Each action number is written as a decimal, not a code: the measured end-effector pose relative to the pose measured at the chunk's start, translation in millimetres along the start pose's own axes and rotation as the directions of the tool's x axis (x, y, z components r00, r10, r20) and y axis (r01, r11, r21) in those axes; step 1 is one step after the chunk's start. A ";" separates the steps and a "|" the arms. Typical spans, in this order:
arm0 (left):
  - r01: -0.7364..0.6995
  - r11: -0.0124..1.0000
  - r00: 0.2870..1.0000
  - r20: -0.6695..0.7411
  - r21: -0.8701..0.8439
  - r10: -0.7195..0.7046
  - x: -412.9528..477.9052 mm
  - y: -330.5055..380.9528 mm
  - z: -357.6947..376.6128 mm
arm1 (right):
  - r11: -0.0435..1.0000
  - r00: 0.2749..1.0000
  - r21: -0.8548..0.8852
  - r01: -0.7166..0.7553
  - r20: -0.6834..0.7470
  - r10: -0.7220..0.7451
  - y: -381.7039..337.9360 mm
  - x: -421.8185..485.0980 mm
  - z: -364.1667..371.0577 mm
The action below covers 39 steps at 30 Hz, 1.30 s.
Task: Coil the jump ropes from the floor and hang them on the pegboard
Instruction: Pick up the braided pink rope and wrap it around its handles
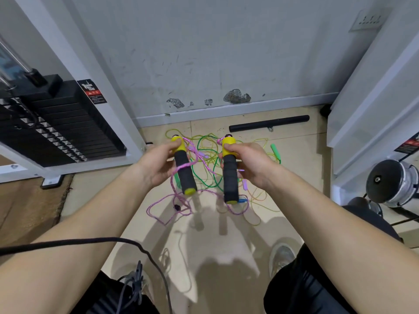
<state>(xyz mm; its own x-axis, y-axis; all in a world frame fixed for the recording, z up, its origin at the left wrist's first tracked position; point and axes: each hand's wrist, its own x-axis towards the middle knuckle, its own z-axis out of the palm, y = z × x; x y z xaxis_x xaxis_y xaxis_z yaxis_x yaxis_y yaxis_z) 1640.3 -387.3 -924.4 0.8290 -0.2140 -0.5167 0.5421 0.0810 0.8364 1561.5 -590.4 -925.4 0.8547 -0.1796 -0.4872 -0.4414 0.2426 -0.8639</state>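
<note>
Head view: the left hand [158, 164] is curled round one black-and-yellow foam handle [184, 171], and the right hand [251, 162] is clamped on the matching second handle [230, 177]. Both handles are held up side by side, apart. Their pink rope [163, 207] hangs from the far ends and loops onto the floor [294, 177]. A green rope [204, 143] and a yellow rope [260, 200] lie tangled farther off, near the wall [204, 53]. A black bar [269, 123] lies far right.
</note>
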 end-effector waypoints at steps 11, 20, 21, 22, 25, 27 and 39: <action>-0.323 0.512 0.870 0.036 0.796 0.493 7.1 -23.3 -22.4 | 0.993 0.995 -0.070 -0.092 0.043 0.095 15.2 0.3 26.0; 0.089 0.996 0.987 0.135 0.010 -0.090 -16.1 -33.6 -7.0 | 0.993 0.985 -0.100 -0.064 0.152 0.079 21.7 -0.7 36.4; 0.089 0.995 0.990 0.113 -0.040 -0.084 -17.5 -37.1 -2.7 | 0.990 0.985 -0.132 -0.055 0.157 0.076 22.5 -0.3 38.5; 0.086 0.994 0.994 0.079 -0.074 -0.080 -17.9 -40.2 1.4 | 0.983 0.986 -0.179 -0.046 0.149 0.073 24.0 1.0 40.3; 0.059 0.993 0.998 0.029 -0.104 -0.056 -18.4 -46.8 11.5 | 0.941 0.993 -0.338 0.020 0.114 0.020 30.4 8.6 41.9; 0.036 0.996 0.999 0.014 -0.082 -0.035 -19.1 -49.2 15.2 | 0.925 0.991 -0.377 0.057 0.136 -0.005 32.2 8.8 41.9; 0.003 0.999 0.999 -0.038 0.050 -0.001 -25.6 -33.9 16.7 | 0.570 0.879 -0.669 0.477 0.371 -0.300 45.9 -10.1 52.9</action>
<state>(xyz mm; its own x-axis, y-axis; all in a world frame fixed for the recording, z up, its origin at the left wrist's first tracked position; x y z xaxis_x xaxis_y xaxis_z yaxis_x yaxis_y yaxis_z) 1598.4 -400.8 -936.5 0.8329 -0.1772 -0.5243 0.5372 0.0311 0.8429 1547.0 -527.1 -953.4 0.9849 0.1234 -0.1211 -0.0263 -0.5851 -0.8105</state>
